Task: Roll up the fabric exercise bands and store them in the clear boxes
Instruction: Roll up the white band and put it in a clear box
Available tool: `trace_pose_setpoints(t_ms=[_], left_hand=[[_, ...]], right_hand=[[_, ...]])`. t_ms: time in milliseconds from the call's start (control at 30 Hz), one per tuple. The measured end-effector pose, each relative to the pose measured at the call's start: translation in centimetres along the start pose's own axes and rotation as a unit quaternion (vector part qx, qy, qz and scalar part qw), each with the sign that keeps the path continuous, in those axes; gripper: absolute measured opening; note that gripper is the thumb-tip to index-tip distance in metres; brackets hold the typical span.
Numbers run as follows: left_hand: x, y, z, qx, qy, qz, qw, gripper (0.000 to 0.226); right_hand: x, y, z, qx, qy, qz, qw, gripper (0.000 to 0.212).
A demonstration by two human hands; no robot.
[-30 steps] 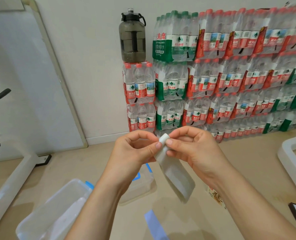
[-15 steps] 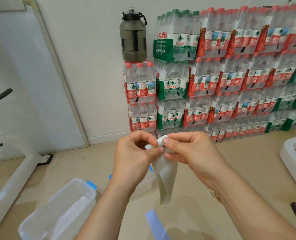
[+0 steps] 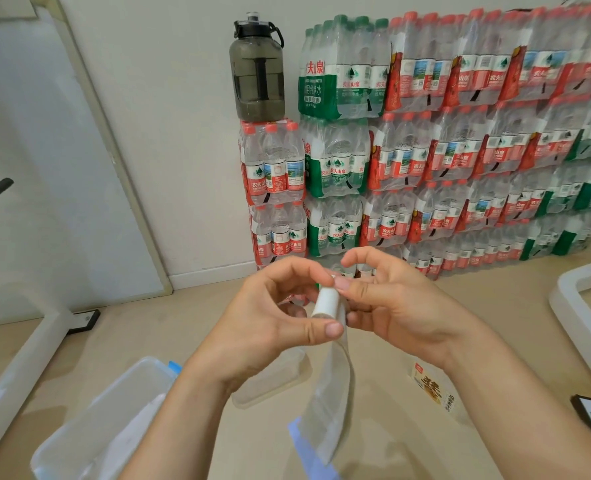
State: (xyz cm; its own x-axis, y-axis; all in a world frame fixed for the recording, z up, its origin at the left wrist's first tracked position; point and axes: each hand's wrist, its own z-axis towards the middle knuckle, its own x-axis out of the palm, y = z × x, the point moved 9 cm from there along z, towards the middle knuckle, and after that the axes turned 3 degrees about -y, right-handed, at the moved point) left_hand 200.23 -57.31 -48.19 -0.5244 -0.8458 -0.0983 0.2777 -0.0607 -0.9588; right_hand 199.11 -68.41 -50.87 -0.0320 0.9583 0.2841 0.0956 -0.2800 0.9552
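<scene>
two grips pinch the band (image 3: 327, 303), left hand (image 3: 263, 317) and right hand (image 3: 401, 306); its roll has thickened (long tail still hangs), so the box (image 3: 90, 410) waits.

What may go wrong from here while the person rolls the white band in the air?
The white band is rolled only at its top, pinched by fingertips of the left hand and right hand; it may slip and unwind. Its loose tail hangs free, so the next turns may wind on crooked and fit the clear box badly.
</scene>
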Motion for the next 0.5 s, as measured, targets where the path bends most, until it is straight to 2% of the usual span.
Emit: trace_pose_setpoints(t_ms=[167,367,500], left_hand=[[-0.9,0.2,0.1,-0.013,-0.032,-0.024,0.999,0.042],[-0.9,1.2,0.1,-0.032,-0.019,-0.103,0.994,0.037],[-1.2,1.6,0.1,-0.039,-0.025,-0.175,0.984,0.039]], right_hand=[[0.8,-0.6,0.0,0.016,0.028,-0.037,0.999,0.031],[1.0,-1.6,-0.1,0.053,0.069,-0.055,0.995,0.037],[0.9,-1.8,0.1,0.059,0.054,-0.058,0.995,0.015]])
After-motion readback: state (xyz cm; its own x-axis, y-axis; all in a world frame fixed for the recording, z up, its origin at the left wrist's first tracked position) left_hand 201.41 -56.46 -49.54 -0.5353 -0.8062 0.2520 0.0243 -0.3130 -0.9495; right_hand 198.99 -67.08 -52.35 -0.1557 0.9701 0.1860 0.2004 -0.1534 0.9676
